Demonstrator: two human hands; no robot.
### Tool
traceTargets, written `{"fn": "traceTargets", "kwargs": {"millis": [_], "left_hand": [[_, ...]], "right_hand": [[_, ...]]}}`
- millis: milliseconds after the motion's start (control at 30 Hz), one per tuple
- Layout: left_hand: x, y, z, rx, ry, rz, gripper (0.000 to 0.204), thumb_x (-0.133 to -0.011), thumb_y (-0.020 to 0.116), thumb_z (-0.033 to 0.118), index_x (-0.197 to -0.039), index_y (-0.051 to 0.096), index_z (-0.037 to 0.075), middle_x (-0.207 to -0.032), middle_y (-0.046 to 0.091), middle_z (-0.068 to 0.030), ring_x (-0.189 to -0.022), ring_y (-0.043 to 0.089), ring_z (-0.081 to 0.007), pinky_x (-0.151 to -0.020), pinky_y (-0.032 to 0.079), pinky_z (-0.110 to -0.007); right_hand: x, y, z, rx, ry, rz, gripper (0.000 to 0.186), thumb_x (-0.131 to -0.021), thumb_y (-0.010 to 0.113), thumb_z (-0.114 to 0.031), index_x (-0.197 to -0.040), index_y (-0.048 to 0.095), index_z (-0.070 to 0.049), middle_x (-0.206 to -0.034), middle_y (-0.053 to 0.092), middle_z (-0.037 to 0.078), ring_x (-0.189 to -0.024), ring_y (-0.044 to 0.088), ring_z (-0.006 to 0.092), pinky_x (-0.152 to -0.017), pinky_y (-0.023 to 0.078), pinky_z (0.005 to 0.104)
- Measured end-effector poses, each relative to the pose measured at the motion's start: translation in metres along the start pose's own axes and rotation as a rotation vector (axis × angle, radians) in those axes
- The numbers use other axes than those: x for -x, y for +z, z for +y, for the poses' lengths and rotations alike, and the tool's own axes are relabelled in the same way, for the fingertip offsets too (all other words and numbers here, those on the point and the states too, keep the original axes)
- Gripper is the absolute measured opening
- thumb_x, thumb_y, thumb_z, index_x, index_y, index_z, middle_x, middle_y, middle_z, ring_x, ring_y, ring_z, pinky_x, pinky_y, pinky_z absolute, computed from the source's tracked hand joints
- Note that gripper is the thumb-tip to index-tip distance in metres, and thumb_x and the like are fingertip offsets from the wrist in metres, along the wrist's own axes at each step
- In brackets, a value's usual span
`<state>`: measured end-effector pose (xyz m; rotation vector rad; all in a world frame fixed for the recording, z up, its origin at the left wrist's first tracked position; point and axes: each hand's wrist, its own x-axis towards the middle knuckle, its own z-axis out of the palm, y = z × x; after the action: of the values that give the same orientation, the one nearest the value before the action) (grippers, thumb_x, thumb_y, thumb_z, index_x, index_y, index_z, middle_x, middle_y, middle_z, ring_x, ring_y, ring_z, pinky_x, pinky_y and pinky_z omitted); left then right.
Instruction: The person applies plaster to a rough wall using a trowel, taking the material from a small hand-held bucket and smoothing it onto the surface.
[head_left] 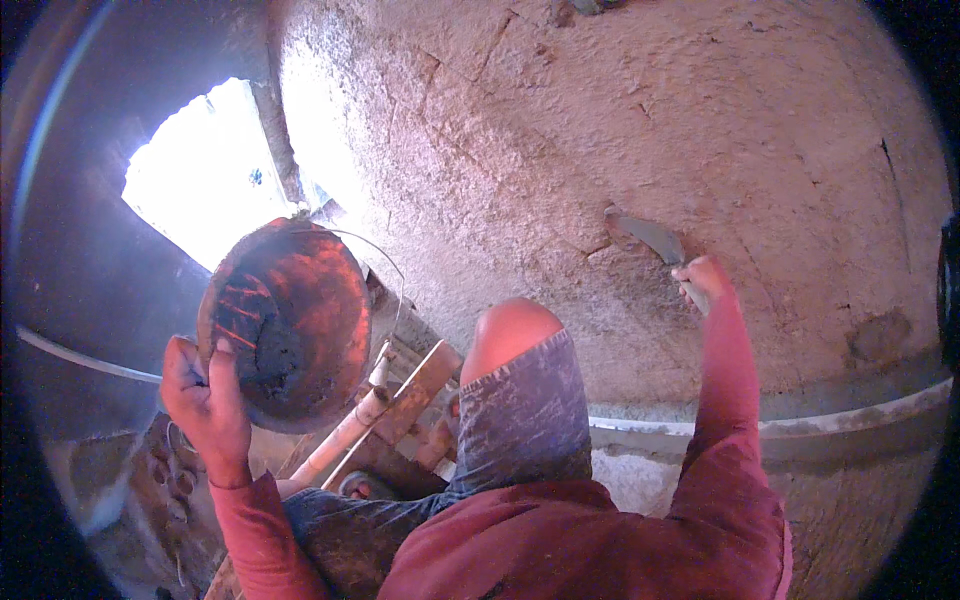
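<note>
My left hand point(207, 400) grips the near rim of a round bucket point(335, 300), fingers outside and thumb over the edge. The bucket is tilted so its orange-lit inside faces me. Wet grey mortar point(278, 355) lies low inside it, and a thin wire handle point(402, 280) hangs off its right side. Out to the right, my right hand point(703, 282) is closed around the handle of a pointed trowel point(650, 237). The blade lies against or very near the rough plastered wall point(540, 150), its tip pointing left; actual contact I cannot tell.
Bright light comes through an opening point(205, 170) at the upper left. Wooden poles point(345, 432) and boards lie below the bucket, beside my bent knee point(512, 340). A pale pipe or ledge point(830, 420) runs along the wall's lower part. A darker damp patch point(880, 337) marks the wall at right.
</note>
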<state>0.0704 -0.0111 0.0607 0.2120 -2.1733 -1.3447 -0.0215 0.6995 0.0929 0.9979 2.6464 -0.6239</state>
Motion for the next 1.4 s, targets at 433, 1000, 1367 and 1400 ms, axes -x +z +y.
{"fn": "traceTargets", "kwargs": {"millis": [433, 1000, 1367, 1400], "left_hand": [[-0.002, 0.002, -0.027, 0.016, -0.019, 0.075, 0.029, -0.094, 0.066, 0.007, -0.076, 0.042, 0.005, -0.073, 0.037, 0.0038, -0.071, 0.036, -0.0084, -0.061, 0.033, -0.027], [-0.013, 0.006, 0.006, -0.029, 0.221, 0.120, 0.032, -0.081, 0.072, 0.007, -0.071, 0.042, 0.003, -0.060, 0.039, -0.0080, -0.054, 0.037, -0.0169, -0.051, 0.035, -0.035], [-0.010, -0.010, 0.017, -0.029, 0.294, 0.304, 0.013, -0.088, 0.070, 0.009, -0.085, 0.060, 0.002, -0.079, 0.062, -0.0067, -0.069, 0.053, -0.0144, -0.065, 0.044, -0.030], [-0.010, -0.012, 0.015, -0.043, 0.292, 0.317, 0.012, -0.089, 0.070, 0.009, -0.086, 0.062, 0.002, -0.079, 0.064, -0.0071, -0.069, 0.055, -0.0146, -0.065, 0.044, -0.030]], "right_hand": [[0.059, 0.029, 0.043, -0.021, -0.327, 0.389, 0.020, -0.088, 0.073, -0.015, -0.081, 0.059, -0.005, -0.063, 0.056, 0.004, -0.051, 0.055, 0.0135, -0.044, 0.040, 0.0334], [0.194, 0.218, -0.329, 0.440, -1.662, 0.537, 0.012, -0.081, 0.060, -0.011, -0.093, 0.061, -0.010, -0.092, 0.062, 0.012, -0.090, 0.066, 0.0311, -0.074, 0.051, 0.0448], [0.222, 0.248, -0.344, 0.106, -1.915, 0.070, 0.013, -0.081, 0.068, -0.008, -0.089, 0.057, -0.005, -0.087, 0.057, 0.012, -0.084, 0.063, 0.0335, -0.069, 0.051, 0.0477], [0.225, 0.248, -0.344, 0.088, -1.889, 0.012, 0.015, -0.080, 0.069, -0.009, -0.088, 0.058, -0.004, -0.086, 0.058, 0.013, -0.083, 0.063, 0.0343, -0.069, 0.051, 0.0474]]}}
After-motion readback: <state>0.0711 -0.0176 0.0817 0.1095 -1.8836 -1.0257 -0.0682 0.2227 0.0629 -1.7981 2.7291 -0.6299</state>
